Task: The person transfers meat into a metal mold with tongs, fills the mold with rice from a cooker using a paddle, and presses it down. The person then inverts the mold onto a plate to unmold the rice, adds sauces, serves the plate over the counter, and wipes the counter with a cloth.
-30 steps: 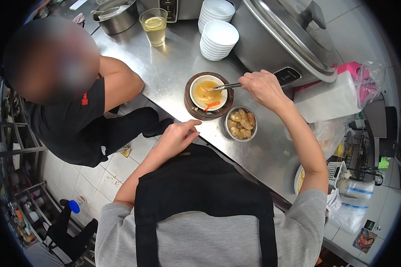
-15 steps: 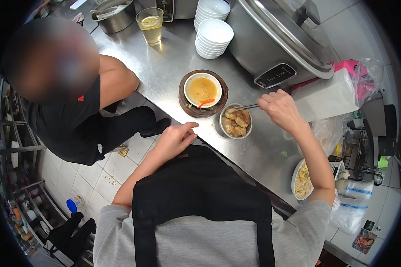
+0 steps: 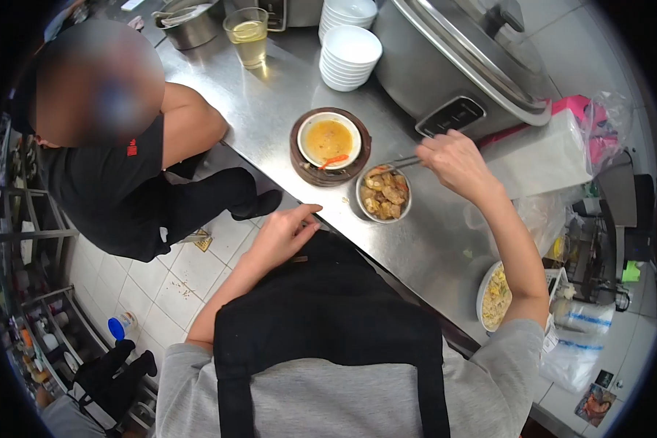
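Observation:
My right hand [image 3: 452, 162] is closed on the handle of a thin metal utensil [image 3: 403, 163], whose far end reaches into a round metal bowl [image 3: 362, 204]. Chunks of browned meat [image 3: 384, 196] in sauce fill this bowl, with yellow and orange bits among them. Its working end is hard to make out among the food. My left hand [image 3: 281, 235] lies by the counter's front edge, fingers loosely extended and holding nothing. Just beyond the metal bowl, a white bowl of orange-yellow soup [image 3: 330, 140] with a red-orange strip sits in a dark round holder [image 3: 300, 166].
Stacked white bowls [image 3: 350, 58] and a glass of pale liquid [image 3: 250, 40] stand farther back on the steel counter [image 3: 270, 95]. A large cooker [image 3: 445, 66] is behind right; a bowl of rice-like food [image 3: 496, 296] lies under my right forearm. A person in black [image 3: 102, 190] sits at left.
My right hand has shifted slightly up and left with the utensil. The meat pieces lie differently, with orange and yellow bits now showing. My left hand stays at the counter edge.

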`<state>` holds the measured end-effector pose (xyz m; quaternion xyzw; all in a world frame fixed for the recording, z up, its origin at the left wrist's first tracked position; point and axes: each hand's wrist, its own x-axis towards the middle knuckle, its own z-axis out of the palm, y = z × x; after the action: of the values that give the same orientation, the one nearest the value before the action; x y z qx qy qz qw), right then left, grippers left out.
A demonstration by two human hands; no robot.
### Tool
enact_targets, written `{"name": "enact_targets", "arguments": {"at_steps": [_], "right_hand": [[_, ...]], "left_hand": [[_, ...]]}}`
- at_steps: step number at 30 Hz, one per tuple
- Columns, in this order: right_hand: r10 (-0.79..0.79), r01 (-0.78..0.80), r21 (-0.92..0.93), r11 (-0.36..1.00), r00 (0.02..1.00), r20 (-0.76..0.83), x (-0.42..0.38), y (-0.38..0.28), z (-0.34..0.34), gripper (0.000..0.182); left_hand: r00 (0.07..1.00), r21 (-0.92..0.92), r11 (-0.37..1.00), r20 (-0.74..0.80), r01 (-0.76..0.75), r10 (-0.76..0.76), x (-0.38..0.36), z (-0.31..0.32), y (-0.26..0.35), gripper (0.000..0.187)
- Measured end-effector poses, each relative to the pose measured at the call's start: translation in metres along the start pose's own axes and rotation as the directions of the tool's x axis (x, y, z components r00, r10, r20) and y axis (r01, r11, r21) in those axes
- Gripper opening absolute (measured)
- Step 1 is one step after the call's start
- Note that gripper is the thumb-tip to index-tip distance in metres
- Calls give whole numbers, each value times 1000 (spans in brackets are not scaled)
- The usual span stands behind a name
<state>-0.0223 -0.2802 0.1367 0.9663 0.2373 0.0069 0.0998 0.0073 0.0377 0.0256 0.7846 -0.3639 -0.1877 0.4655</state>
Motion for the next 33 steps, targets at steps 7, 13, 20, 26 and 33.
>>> {"name": "enact_targets", "arguments": {"at_steps": [7,13,20,26,33], "right_hand": [[80,-74,89,993,995,-63,-5,-2,20,5],[113,-111,62,992,993,-38,-11,-5,20,3],[104,-104,21,994,994,-16,-20,-10,19,8],[312,-335,167,927,938,151,-54,-32,0,11],[247,-267,131,955,957,152,-49,-40,24,10]], "left_hand": [[1000,-10,1000,-20,-4,4,-6,5,4,26],[998,21,998,-8,-59,59,-5,17,2,28],[999,-118,993,38,-5,10,14,49,5,47],[994,-206,973,61,102,-91,27,61,8,61],[994,-234,967,56,100,-89,35,70,9,64]]}}
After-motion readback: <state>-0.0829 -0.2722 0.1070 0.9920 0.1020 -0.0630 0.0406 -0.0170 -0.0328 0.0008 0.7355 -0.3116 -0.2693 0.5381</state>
